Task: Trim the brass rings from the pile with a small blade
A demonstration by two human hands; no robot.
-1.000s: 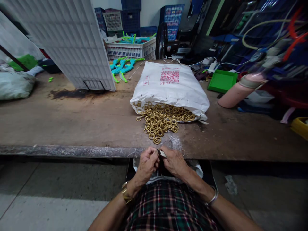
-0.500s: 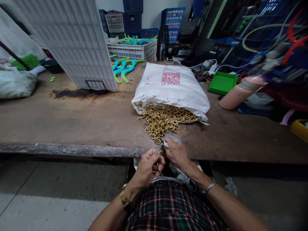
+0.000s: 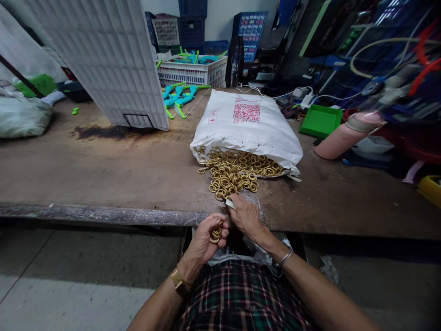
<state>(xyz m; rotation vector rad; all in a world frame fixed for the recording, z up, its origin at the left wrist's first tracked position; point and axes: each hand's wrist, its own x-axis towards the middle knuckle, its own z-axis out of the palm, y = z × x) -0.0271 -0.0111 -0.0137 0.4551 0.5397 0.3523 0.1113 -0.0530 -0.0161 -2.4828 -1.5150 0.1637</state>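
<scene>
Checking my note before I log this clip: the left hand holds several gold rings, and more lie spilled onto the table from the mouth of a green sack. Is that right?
Not quite: the sack is white, not green, as the head view shows. The left hand does hold several gold rings, and more lie spilled from the sack's mouth onto the table.

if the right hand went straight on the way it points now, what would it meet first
Most likely the near edge of the rings in front of the bag; the tool in the right hand may already touch them, as depth is unclear.
</scene>
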